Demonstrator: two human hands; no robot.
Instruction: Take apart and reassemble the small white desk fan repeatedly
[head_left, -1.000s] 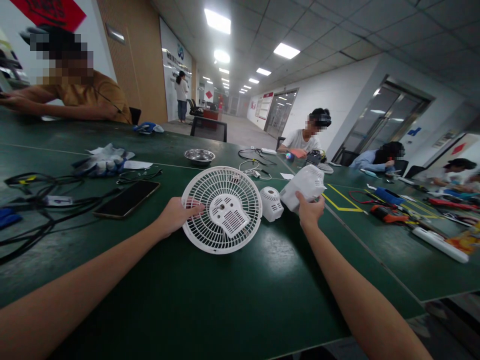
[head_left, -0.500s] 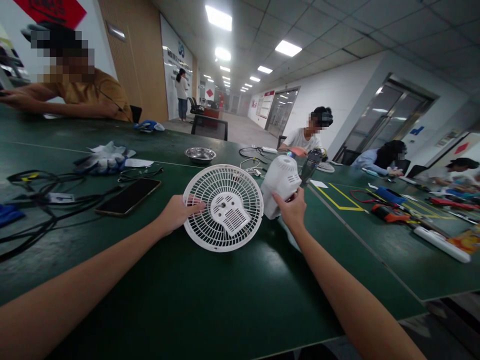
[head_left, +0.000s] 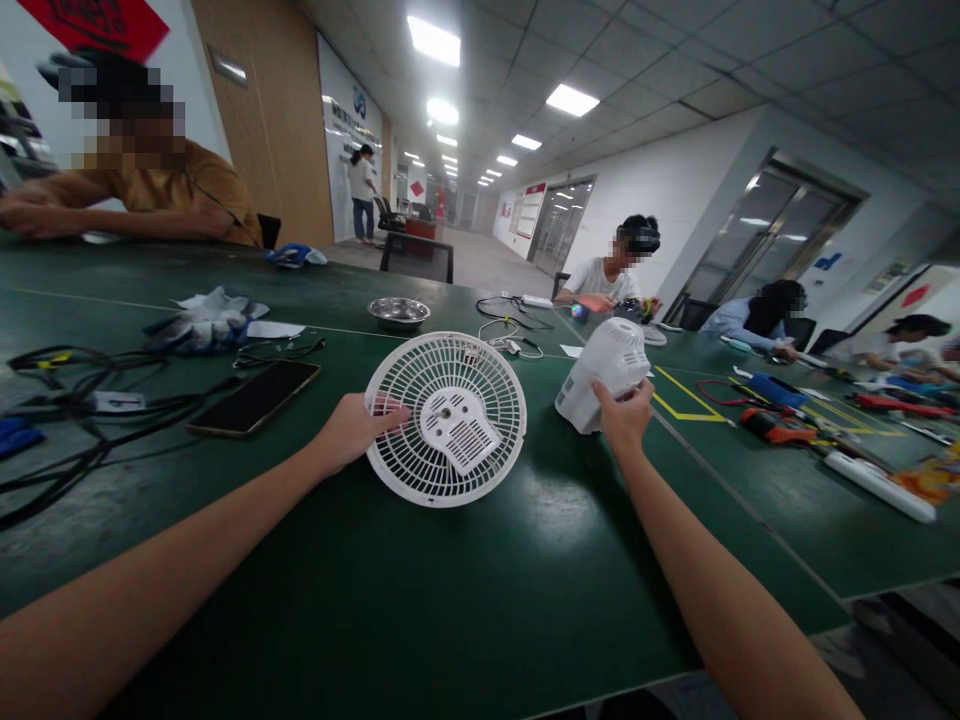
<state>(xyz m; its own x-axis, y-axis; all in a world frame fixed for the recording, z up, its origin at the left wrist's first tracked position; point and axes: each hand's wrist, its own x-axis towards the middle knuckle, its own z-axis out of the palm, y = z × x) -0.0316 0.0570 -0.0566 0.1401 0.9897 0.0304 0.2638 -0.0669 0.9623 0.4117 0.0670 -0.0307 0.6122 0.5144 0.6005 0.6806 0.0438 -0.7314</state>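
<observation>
Over the green counter (head_left: 420,600), our left hand (head_left: 351,428) pinches the white grille (head_left: 453,428) by its edge, perhaps to steady it, vented face towards us, while our right hand (head_left: 628,410), clasped around the tilted housing (head_left: 609,362), holds it apart rightward, likely so the 2 don't knock.

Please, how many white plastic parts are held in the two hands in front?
2. The round grille is in the left hand, and the vented housing is in the right hand. Another part may be hidden inside the housing.
</observation>
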